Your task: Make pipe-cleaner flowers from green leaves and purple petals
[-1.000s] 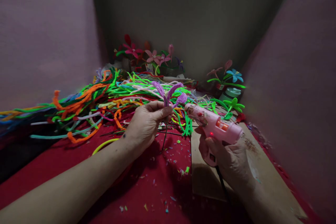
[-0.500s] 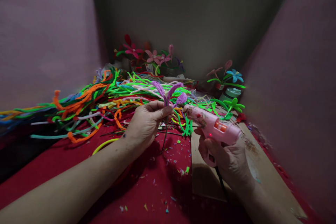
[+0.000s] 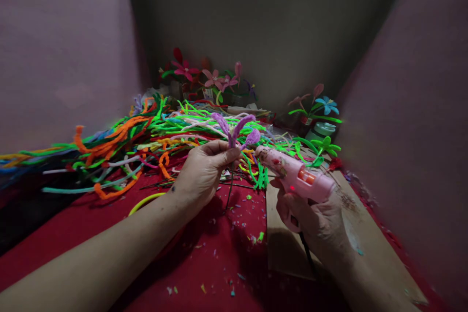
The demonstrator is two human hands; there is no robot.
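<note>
My left hand (image 3: 206, 170) pinches the base of a purple fuzzy flower (image 3: 239, 129) between thumb and fingers, near the middle of the view. The petals point up and outward, and a thin dark stem hangs below the fingers. My right hand (image 3: 310, 217) is wrapped round the handle of a pink glue gun (image 3: 296, 173), which has a small red light lit on its side. The gun's nozzle points left at the flower's lower right, close to the rightmost petal. Whether the tip touches it I cannot tell.
Colourful pipe cleaners (image 3: 120, 136) are heaped across the back and left of the red cloth (image 3: 204, 263). A wooden board (image 3: 369, 243) lies under my right forearm. Finished flowers (image 3: 185, 70) stand behind, with a blue one (image 3: 327, 105) at the right. Scraps litter the cloth.
</note>
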